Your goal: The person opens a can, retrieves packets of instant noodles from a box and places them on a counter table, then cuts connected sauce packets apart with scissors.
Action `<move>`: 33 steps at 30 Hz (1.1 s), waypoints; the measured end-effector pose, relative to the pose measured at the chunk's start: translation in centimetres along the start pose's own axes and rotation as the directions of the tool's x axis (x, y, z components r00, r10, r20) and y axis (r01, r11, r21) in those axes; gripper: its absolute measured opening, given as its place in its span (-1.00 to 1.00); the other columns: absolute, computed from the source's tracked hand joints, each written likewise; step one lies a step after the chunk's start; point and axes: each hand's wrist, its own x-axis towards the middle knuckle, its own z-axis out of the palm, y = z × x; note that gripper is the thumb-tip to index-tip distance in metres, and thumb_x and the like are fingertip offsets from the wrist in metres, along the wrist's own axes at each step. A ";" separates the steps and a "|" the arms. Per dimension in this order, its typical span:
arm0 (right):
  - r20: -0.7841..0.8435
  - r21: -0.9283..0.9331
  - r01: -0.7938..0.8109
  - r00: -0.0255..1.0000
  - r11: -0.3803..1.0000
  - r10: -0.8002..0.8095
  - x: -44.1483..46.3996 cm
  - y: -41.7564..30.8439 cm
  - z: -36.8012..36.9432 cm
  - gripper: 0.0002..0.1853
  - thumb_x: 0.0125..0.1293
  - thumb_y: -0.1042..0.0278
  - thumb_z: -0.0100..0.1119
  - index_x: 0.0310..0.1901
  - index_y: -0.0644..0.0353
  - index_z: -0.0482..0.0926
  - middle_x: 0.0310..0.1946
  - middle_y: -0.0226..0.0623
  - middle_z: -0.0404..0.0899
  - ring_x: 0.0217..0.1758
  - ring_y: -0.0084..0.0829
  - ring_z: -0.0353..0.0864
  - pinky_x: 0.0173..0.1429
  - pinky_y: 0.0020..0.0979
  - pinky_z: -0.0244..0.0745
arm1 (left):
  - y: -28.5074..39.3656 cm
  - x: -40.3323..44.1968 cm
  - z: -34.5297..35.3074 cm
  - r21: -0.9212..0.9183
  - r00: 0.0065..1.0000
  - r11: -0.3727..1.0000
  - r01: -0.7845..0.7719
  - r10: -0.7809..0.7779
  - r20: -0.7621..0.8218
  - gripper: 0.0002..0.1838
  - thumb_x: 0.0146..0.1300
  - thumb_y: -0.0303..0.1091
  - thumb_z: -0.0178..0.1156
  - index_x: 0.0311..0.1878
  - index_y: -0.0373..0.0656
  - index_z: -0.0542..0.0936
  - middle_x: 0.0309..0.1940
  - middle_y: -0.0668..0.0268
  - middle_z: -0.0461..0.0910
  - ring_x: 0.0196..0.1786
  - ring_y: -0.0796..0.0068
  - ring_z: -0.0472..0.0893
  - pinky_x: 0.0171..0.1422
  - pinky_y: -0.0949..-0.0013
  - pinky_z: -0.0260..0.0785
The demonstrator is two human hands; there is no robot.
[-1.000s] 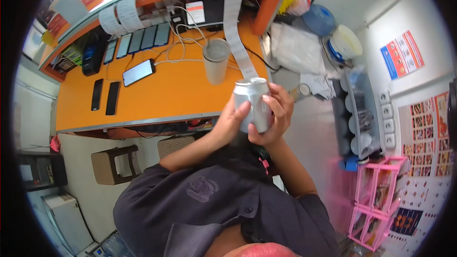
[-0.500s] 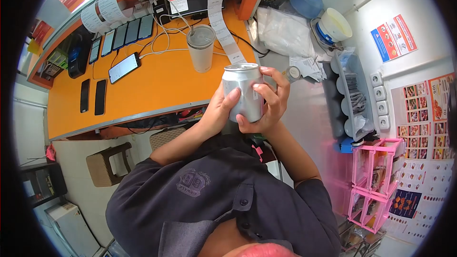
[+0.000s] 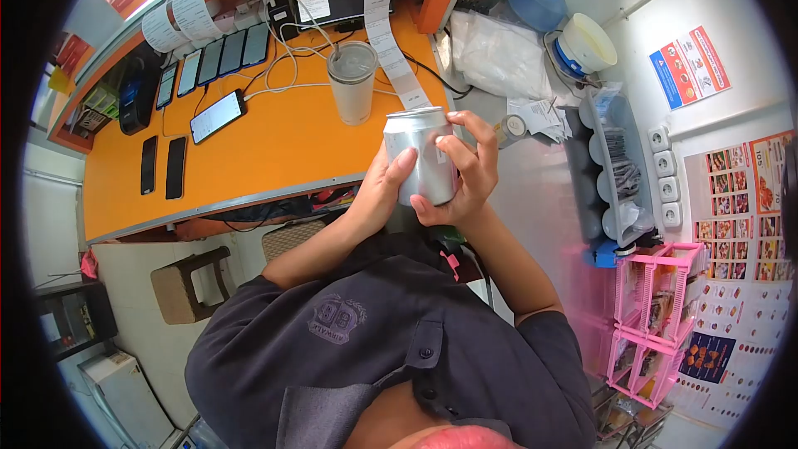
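Note:
A silver drink can point(image 3: 421, 150) is held between both hands, in front of my chest and just past the desk's edge. My left hand point(image 3: 384, 185) presses against its left side, thumb lying on the front. My right hand point(image 3: 472, 168) grips the right side, with its thumb near the bottom and a finger up by the rim. The can's top is tilted away, so its opening cannot be made out. On the desk behind it stands a lidded cup point(image 3: 352, 91) with a straw. A long printed paper strip point(image 3: 388, 41) hangs down behind the can.
Several phones lie on the orange desk point(image 3: 283, 141), among them a lit one point(image 3: 218, 117) on a white cable. To the right are a grey organizer point(image 3: 617, 150) and a pink rack point(image 3: 652, 299). A wicker stool point(image 3: 184, 287) stands below left.
The can has shifted slightly left in both hands and tipped a little, showing less of its top. Both hands keep hold of it.

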 end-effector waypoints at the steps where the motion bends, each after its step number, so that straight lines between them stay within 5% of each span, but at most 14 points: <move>1: 0.000 0.001 -0.008 1.000 1.000 0.008 0.0 0.0 0.0 -0.39 -0.12 -0.12 0.21 -0.17 0.25 0.38 -0.09 0.13 0.33 -0.05 -0.05 0.41 -0.10 -0.19 0.41 | 0.0 0.0 0.0 0.008 1.000 1.000 -0.008 0.008 0.001 -0.41 0.26 -0.03 -0.07 0.20 -0.25 0.14 0.09 0.18 0.29 0.15 0.44 0.31 0.22 0.36 0.15; 7: -0.124 0.039 0.033 0.992 0.999 -0.028 -0.2 0.3 0.5 -0.37 -0.12 -0.11 0.20 -0.13 0.24 0.37 -0.09 0.12 0.33 -0.08 -0.06 0.42 -0.13 -0.18 0.41 | 0.1 -0.2 0.2 0.002 0.999 0.999 -0.045 0.045 0.002 -0.41 0.25 -0.03 -0.06 0.20 -0.25 0.14 0.07 0.19 0.30 0.13 0.45 0.31 0.21 0.36 0.16; 22: 0.035 0.099 0.109 0.993 0.989 -0.113 0.0 1.0 -0.2 -0.34 -0.09 -0.13 0.21 -0.09 0.29 0.39 0.00 0.22 0.20 -0.11 -0.07 0.46 -0.30 -0.35 0.56 | 0.8 -0.5 0.2 0.060 0.998 0.997 -0.055 0.056 -0.012 -0.38 0.26 -0.03 -0.03 0.23 -0.24 0.11 0.08 0.20 0.27 0.14 0.45 0.30 0.21 0.37 0.15; 25: 0.011 0.148 0.048 0.999 0.988 -0.050 -0.2 1.2 -0.1 -0.38 -0.23 -0.15 0.32 -0.21 0.16 0.46 -0.06 0.06 0.27 -0.04 -0.10 0.36 -0.38 -0.35 0.58 | 0.9 -0.6 0.4 0.046 0.999 0.999 -0.025 0.026 -0.033 -0.38 0.26 -0.03 -0.03 0.23 -0.24 0.11 0.08 0.19 0.27 0.14 0.45 0.29 0.21 0.37 0.15; 31: 0.036 0.041 0.057 0.998 0.998 -0.059 0.1 0.4 -0.9 -0.33 -0.19 -0.18 0.28 -0.25 0.32 0.38 -0.08 0.17 0.29 -0.11 -0.11 0.42 -0.22 -0.27 0.46 | 0.9 -0.7 0.6 0.047 0.999 0.998 -0.038 0.038 -0.011 -0.40 0.27 -0.03 -0.05 0.22 -0.25 0.13 0.07 0.19 0.28 0.13 0.45 0.30 0.20 0.37 0.16; 33: -0.032 0.065 0.019 0.999 0.998 -0.016 0.3 0.0 -0.9 -0.37 -0.24 -0.13 0.32 -0.29 0.27 0.41 -0.14 0.07 0.33 -0.13 -0.14 0.42 -0.23 -0.32 0.51 | 0.9 -0.7 0.5 0.011 1.000 1.000 -0.006 0.006 0.018 -0.40 0.27 -0.02 -0.07 0.21 -0.25 0.15 0.06 0.19 0.29 0.13 0.46 0.31 0.20 0.38 0.16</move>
